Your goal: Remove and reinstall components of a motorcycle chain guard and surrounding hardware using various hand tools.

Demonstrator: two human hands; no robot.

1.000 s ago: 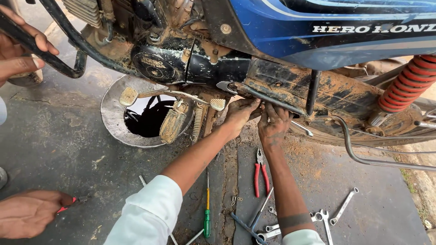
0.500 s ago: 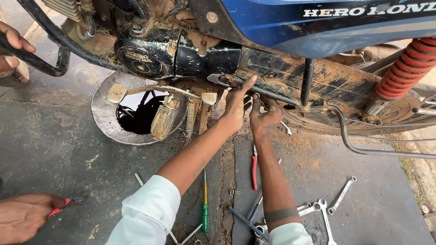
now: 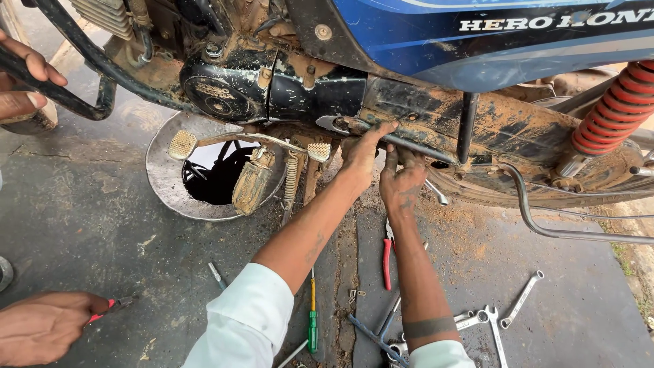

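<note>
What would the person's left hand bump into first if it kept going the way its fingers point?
Probably the muddy metal bar under the motorbike. The left hand points up at it, fingertips seemingly touching already, though depth is unclear.

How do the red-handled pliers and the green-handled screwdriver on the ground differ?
The red-handled pliers lie between the person's forearms, partly hidden by the right one; the green-handled screwdriver lies left of the left arm, in full view. The pliers have two handles, the screwdriver one slim shaft. Both lie untouched on the concrete.
</note>
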